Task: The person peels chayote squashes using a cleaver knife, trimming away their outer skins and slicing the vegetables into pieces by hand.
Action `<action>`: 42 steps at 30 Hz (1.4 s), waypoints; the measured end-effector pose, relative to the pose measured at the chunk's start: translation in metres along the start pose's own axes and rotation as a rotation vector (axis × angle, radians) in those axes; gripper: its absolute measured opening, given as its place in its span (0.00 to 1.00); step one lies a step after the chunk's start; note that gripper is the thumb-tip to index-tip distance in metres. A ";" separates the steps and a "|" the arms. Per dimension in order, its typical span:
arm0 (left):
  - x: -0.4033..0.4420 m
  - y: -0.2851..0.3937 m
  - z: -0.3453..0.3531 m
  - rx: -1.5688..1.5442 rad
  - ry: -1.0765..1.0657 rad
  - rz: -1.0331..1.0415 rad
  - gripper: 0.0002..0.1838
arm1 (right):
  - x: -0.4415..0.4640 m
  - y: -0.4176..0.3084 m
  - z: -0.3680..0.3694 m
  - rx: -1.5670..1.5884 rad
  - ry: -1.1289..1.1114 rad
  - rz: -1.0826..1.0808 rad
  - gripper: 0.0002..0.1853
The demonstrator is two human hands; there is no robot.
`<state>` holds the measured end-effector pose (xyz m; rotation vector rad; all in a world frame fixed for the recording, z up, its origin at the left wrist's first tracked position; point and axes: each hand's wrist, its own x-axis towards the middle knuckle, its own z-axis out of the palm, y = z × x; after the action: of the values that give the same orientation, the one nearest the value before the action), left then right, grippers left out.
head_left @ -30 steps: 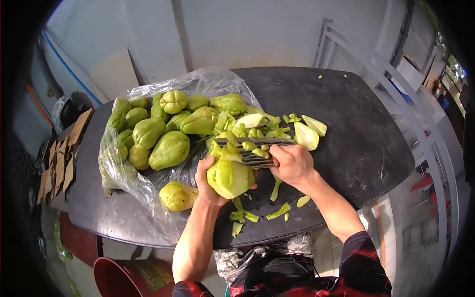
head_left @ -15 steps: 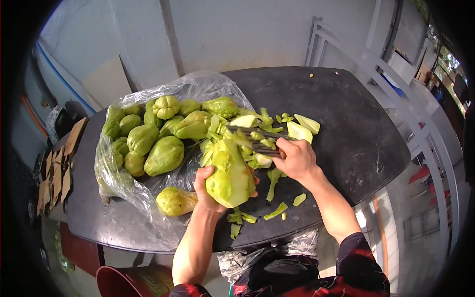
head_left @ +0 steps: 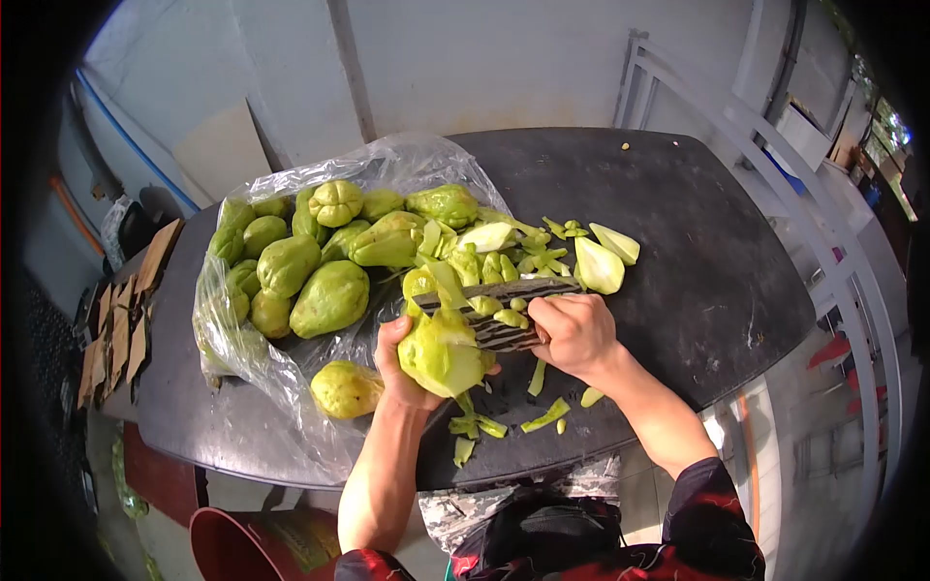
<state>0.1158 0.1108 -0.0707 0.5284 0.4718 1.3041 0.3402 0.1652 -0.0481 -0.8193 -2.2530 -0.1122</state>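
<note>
My left hand (head_left: 394,360) is wrapped round a partly peeled pale green chayote (head_left: 441,363) above the table's front half. In my right hand (head_left: 583,334) is a knife (head_left: 504,340) with a broad dark blade, its handle mostly hidden by my fingers. The blade lies against the chayote's upper part, where a strip of peel (head_left: 448,284) stands up. Small green bits cling to the blade. Peeled chayote pieces (head_left: 600,264) lie beyond my right hand. Peelings (head_left: 546,416) are scattered on the table below the knife.
Several whole chayotes (head_left: 329,297) sit on a clear plastic bag (head_left: 262,373) at the left of the dark table (head_left: 697,281). One yellowish chayote (head_left: 346,389) lies near my left wrist. A red bin (head_left: 228,547) stands below the front edge. A grey metal railing (head_left: 775,160) is at the right.
The knife has moved left and slightly down onto the chayote, and a strip of peel now rises at its blade. My left hand has tilted the chayote.
</note>
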 end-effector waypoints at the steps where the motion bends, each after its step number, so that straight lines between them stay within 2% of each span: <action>1: -0.002 0.000 0.000 0.000 -0.001 0.003 0.44 | -0.002 -0.001 -0.001 0.000 0.001 -0.003 0.09; 4: -0.002 0.004 -0.004 -0.152 -0.109 -0.012 0.43 | -0.001 -0.007 -0.004 -0.070 0.109 -0.084 0.09; 8: -0.005 0.005 0.006 -0.126 -0.108 -0.020 0.43 | -0.002 0.000 -0.003 -0.068 0.089 -0.070 0.07; 9: 0.001 0.004 0.005 -0.129 -0.107 -0.023 0.43 | -0.003 0.007 0.007 -0.117 0.079 0.020 0.05; 11: 0.008 0.000 -0.002 -0.142 -0.248 -0.114 0.42 | 0.006 0.032 0.014 -0.308 -0.174 0.378 0.04; 13: 0.010 0.004 0.004 -0.078 -0.296 -0.101 0.41 | 0.004 0.044 0.001 -0.207 -0.100 0.393 0.06; 15: 0.010 0.002 0.011 -0.168 -0.145 -0.069 0.42 | 0.000 0.042 -0.003 -0.220 -0.063 0.357 0.07; 17: 0.021 0.006 0.018 -0.209 0.024 0.068 0.33 | -0.002 0.028 -0.002 -0.051 0.008 0.302 0.08; 19: 0.032 0.014 0.024 -0.261 0.125 0.158 0.29 | 0.002 0.013 -0.004 0.016 0.057 0.158 0.09; 21: 0.040 0.019 0.015 -0.269 0.084 0.159 0.26 | 0.003 0.006 0.001 0.020 0.108 0.054 0.10; 23: 0.045 0.022 0.011 -0.386 0.184 0.113 0.27 | 0.003 0.002 0.002 0.052 0.088 0.046 0.12; 26: 0.041 0.014 0.011 -0.323 0.202 0.164 0.29 | 0.001 0.002 0.005 0.029 0.145 -0.119 0.12; 31: 0.043 0.015 -0.010 -0.362 0.193 0.175 0.28 | 0.008 -0.012 0.010 -0.005 0.179 -0.222 0.10; 34: 0.040 0.010 -0.010 -0.404 0.033 0.148 0.28 | 0.013 -0.022 0.007 -0.088 0.143 -0.297 0.10; 38: 0.037 0.005 -0.018 -0.478 -0.082 0.110 0.28 | 0.014 -0.026 0.011 -0.090 0.175 -0.326 0.10; 41: 0.035 0.005 -0.018 -0.484 -0.074 0.087 0.29 | 0.016 -0.024 0.012 -0.100 0.152 -0.324 0.09; 42: 0.028 0.007 -0.009 -0.438 -0.010 0.078 0.29 | 0.015 -0.019 0.013 -0.113 0.138 -0.260 0.09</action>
<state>0.1106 0.1403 -0.0745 0.1879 0.1473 1.4278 0.3135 0.1623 -0.0446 -0.5543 -2.2270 -0.4081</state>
